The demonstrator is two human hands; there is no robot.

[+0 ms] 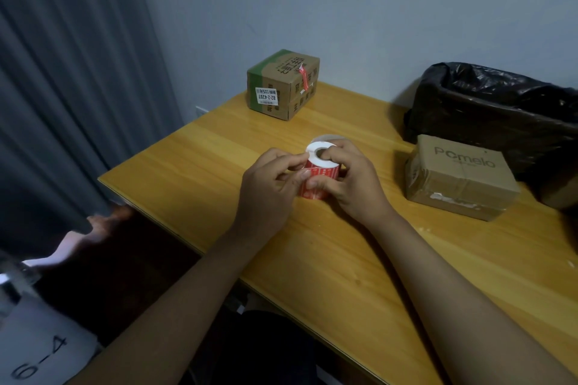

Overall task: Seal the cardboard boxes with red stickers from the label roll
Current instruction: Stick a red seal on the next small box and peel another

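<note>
A roll of red stickers (322, 170) with a white core stands on the wooden table (219, 159), between my two hands. My right hand (350, 180) grips the roll, its thumb over the core hole. My left hand (269, 187) pinches at the red outer strip on the roll's left side. At the back of the table stands a cardboard box (281, 84) with a green edge and a red sticker over its top corner. To the right lies a second cardboard box (459, 176) printed "Pomelo", with no red sticker visible on it.
A black plastic bag (494, 109) lines a container at the back right, behind the Pomelo box. A grey curtain (72, 87) hangs to the left of the table. The table's near left edge runs diagonally toward me.
</note>
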